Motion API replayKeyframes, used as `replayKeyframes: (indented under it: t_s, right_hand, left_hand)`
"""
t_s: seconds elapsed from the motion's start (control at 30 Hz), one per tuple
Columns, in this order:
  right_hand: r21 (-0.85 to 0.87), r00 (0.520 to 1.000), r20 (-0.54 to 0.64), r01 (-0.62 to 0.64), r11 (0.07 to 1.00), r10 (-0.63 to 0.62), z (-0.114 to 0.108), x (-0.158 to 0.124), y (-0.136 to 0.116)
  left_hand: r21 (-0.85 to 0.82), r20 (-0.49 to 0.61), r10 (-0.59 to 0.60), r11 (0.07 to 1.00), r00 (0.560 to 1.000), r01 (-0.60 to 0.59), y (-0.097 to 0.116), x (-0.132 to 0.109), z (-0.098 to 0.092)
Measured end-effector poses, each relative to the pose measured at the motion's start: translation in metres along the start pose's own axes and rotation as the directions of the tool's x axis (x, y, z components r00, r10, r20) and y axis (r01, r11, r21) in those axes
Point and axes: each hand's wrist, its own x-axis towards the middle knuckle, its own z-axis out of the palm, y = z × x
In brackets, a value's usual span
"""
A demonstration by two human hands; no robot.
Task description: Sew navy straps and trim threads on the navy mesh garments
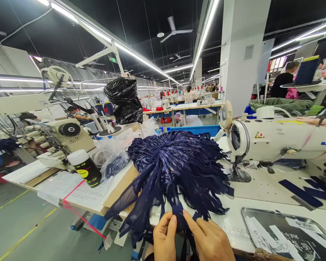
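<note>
A large bundle of navy sheer fabric pieces (pixel 176 156) is heaped in front of me, with strips hanging over the table's front edge. My left hand (pixel 165 233) pinches a navy fabric strip (pixel 177 209) between thumb and index finger. On the right side of that same strip, my right hand (pixel 209 237) presses with its index finger; its other fingers are curled and its thumb is hidden. Both hands are close together at the near edge of the bundle. To the right stands a cream sewing machine (pixel 282 139), its presser foot beside the heap.
Navy fabric bands (pixel 300 193) lie on the machine bed. A metal tray (pixel 244 217) with paper slips is at the right front. On the left table stand a black bottle with a white cap (pixel 87 170) and another sewing machine (pixel 67 132). A pink ribbon (pixel 81 217) hangs there.
</note>
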Motion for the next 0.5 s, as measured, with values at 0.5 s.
replayKeyframes:
  t_s: [0.5]
  right_hand:
    - [-0.038, 0.999, 0.023, 0.024, 0.999, -0.023, -0.0038, 0.0022, 0.0001]
  left_hand:
    - [0.139, 0.044, 0.062, 0.988, 0.997, -0.068, -0.0062, 0.0034, -0.0085]
